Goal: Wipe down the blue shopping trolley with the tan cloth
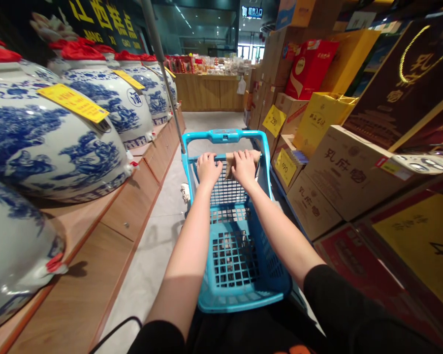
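A turquoise plastic shopping basket (206, 300) with grid walls stands in front of me, its raised handle (225, 136) at the far end. My left hand (208, 170) reaches across to the far rim, fingers curled over it. Beside it, my right hand (244, 168) is closed over a flat brown piece (256, 156), like paper or cardboard, at that same rim. Its fingertips are partly hidden from me. Through the basket's floor grid, dark shapes show that I cannot make out.
Large blue-and-white jars (59, 132) with red cloth tops line a wooden ledge (121, 211) on the left. Stacked cartons (349, 167) and gift bags crowd the right. A grey pole (166, 73) rises by the basket. Ahead, the aisle floor (214, 120) leads to a goods-laden counter (206, 93).
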The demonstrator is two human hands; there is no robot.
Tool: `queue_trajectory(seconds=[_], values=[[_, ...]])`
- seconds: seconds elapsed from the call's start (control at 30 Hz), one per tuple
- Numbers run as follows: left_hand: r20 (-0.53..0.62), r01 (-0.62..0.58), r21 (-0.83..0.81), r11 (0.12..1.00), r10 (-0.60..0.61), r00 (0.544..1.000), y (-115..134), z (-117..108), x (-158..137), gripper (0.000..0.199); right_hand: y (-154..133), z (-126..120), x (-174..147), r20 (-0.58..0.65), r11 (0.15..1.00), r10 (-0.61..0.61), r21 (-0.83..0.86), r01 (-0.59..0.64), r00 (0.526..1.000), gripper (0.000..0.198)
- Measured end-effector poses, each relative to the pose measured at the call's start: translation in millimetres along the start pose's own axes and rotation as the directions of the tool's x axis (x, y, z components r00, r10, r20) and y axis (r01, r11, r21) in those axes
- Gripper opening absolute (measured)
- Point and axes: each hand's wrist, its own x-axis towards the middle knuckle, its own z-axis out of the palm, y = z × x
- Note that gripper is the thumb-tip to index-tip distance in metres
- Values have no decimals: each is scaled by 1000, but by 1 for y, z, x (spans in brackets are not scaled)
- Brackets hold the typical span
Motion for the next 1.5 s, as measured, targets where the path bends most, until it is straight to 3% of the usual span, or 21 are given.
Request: queue_trajectory(seconds=[0.07,0.23,0.33,0.47,0.67,0.77,0.87,0.97,1.07,1.23,1.3,1.4,1.5], values=[[10,-3,10,1000,3,1000,0,-1,0,34,2,-2,1,24,999,-26,21,25,999,51],[22,-2,0,1000,2,1000,-1,0,1,33,16,-6,5,-39,977,215,5,-215,976,49],[11,-4,-6,1000,4,1000,-2,1,2,32,7,-2,2,-44,984,170,-37,-172,984,56],[1,-14,-21,1000,14,1000,-4,2,2,31,0,-4,0,52,999,29,-34,-28,998,55],[6,-9,-36,999,9,1000,-5,3,3,31,8,-2,0,-6,980,186,-66,-186,983,60],[3,-10,-26,1000,10,1000,-4,2,2,32,-2,5,-2,27,987,144,-82,-141,989,70],[9,-14,-31,999,14,1000,-5,1,1,33,-3,2,0,90,999,33,-45,-29,995,62],[14,-11,-39,999,11,1000,-5,1,2,34,6,-8,3,55,993,111,-43,-109,992,48],[8,-8,-40,999,8,1000,-6,3,2,33,9,-10,4,-7,978,193,-73,-193,981,49],[6,-14,-35,999,14,1000,-6,2,2,35,1,-6,6,69,1000,-9,0,9,998,52],[17,-10,-31,999,11,1000,-6,1,2,35,4,-9,7,83,1000,24,16,-25,996,49],[21,-6,-40,999,7,1000,-5,1,2,35,9,-15,6,38,983,180,-34,-179,983,49],[12,-10,-47,999,11,1000,-5,1,2,34,2,-14,3,33,989,136,-67,-133,990,51]])
